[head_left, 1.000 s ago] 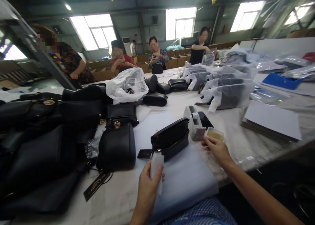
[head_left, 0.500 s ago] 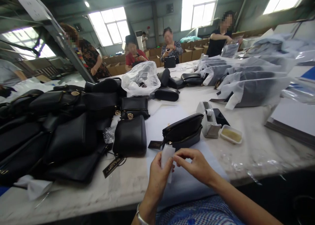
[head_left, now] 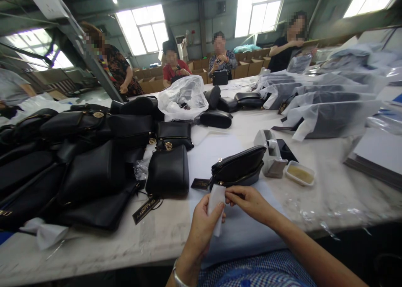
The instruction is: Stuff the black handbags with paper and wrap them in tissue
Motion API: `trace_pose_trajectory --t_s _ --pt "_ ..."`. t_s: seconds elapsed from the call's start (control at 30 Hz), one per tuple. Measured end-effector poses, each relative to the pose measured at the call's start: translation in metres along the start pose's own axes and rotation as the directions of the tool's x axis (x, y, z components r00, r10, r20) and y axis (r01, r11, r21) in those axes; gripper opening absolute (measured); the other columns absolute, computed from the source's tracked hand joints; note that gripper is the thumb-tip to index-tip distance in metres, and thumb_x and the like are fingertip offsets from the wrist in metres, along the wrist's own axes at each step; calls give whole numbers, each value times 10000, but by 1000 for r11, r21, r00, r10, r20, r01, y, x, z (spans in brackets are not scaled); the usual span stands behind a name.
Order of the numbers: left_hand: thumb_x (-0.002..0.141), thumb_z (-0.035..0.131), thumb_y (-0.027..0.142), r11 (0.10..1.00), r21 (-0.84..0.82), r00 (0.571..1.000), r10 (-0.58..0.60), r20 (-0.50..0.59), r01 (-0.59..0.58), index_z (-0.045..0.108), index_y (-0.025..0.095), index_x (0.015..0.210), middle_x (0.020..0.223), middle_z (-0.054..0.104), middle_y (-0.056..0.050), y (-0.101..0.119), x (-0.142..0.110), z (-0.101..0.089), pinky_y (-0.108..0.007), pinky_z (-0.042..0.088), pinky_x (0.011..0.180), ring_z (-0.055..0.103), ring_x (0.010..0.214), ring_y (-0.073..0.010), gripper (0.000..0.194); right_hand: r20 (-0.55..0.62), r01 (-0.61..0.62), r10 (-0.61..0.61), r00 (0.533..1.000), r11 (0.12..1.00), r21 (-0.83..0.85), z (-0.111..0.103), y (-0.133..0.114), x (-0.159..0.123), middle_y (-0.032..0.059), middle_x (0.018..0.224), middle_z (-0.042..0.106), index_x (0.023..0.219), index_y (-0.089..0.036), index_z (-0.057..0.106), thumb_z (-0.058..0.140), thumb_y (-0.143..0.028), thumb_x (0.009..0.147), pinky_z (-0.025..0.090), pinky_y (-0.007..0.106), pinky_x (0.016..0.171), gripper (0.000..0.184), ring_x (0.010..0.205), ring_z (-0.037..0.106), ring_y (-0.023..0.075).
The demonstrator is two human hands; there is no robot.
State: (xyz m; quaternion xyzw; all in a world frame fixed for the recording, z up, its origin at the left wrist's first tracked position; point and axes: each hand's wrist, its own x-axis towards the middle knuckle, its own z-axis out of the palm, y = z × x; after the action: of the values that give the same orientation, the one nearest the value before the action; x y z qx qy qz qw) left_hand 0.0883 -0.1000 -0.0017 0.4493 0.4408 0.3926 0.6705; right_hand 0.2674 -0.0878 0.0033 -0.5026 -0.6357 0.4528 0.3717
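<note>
In front of me, my left hand [head_left: 202,220] is closed around a folded strip of thin white wrapping paper [head_left: 216,195], with the thumb pressed on its face. My right hand [head_left: 251,203] pinches with thumb and forefinger at the strip's right edge; the fingertips are partly hidden there. Just beyond both hands a black handbag [head_left: 237,167] with a gold zipper leans on a white sheet [head_left: 201,213]. A black hang tag [head_left: 200,183] lies at the bag's left end. Another black bag [head_left: 168,172] stands to the left, with a DELUXITY tag [head_left: 146,209] beside it.
Black bags [head_left: 91,170] are heaped on the left. A tape dispenser [head_left: 270,157], a phone [head_left: 286,150] and a small white dish [head_left: 300,172] sit right of the handbag. Paper-wrapped bags [head_left: 339,115] line the right. Several people work across the table.
The view has shifted slightly, so things sit a little further right. My right fingertips have come closer against the edge of the white paper strip, which my left hand still holds.
</note>
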Motion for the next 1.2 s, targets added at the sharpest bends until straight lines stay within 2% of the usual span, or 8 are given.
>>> trace_pose_trajectory --t_s 0.2,0.3,0.4,0.6,0.77,0.97,1.1,1.2 --pt "835 675 390 994 -104 998 -6 62 13 571 137 1219 910 626 -48 7 -1 2 -197 432 562 540 619 -89 471 -105 22 -24 994 1000 -17 13 1 0 22 810 698 994 -210 726 514 -287 910 488 269 719 241 759 620 182" --pt "842 676 370 989 -142 997 -32 71 42 391 187 1420 895 615 -33 6 -1 3 -201 441 564 542 603 -85 670 -185 13 -15 983 1000 -13 23 2 -1 31 850 706 989 -201 722 512 -266 897 489 282 743 239 778 625 190" --pt "843 678 365 982 -177 995 -57 85 71 220 237 1504 884 611 -19 4 -2 2 -197 438 547 536 579 -81 813 -205 -14 31 978 996 87 32 7 -1 18 786 688 962 -184 713 505 -274 894 486 266 691 236 720 618 174" --pt "853 671 361 973 -211 987 -68 146 98 272 234 1481 841 578 1 3 -2 0 -162 399 499 478 536 -52 755 -181 -69 123 976 957 282 44 23 4 -5 618 595 868 -159 691 554 -390 860 462 257 598 269 603 547 150" --pt "874 652 327 970 -206 976 -85 201 127 294 235 1460 823 561 9 3 -2 -2 -148 362 462 448 506 -38 693 -110 -106 164 980 908 405 50 24 7 -26 541 537 824 -156 679 596 -437 806 418 247 546 294 523 488 126" --pt "862 664 339 971 -159 966 -143 217 180 241 233 1487 809 573 4 6 -5 -2 -151 345 441 441 477 -35 763 -38 -159 173 984 957 241 44 21 11 -9 482 560 621 -168 653 545 -279 760 386 247 501 208 468 508 136" --pt "853 672 349 974 -149 970 -138 200 169 192 244 1507 826 592 -8 5 -5 -2 -160 358 443 459 485 -46 818 -76 -131 145 986 977 168 34 17 1 9 521 597 562 -173 621 559 -292 792 428 262 570 266 539 562 158" --pt "849 675 375 982 -139 981 -106 164 130 169 259 1514 828 602 -10 3 -5 0 -161 362 446 470 486 -50 843 -64 -131 173 983 901 413 30 8 -14 17 634 620 696 -169 638 492 -483 896 478 286 698 400 662 601 167"
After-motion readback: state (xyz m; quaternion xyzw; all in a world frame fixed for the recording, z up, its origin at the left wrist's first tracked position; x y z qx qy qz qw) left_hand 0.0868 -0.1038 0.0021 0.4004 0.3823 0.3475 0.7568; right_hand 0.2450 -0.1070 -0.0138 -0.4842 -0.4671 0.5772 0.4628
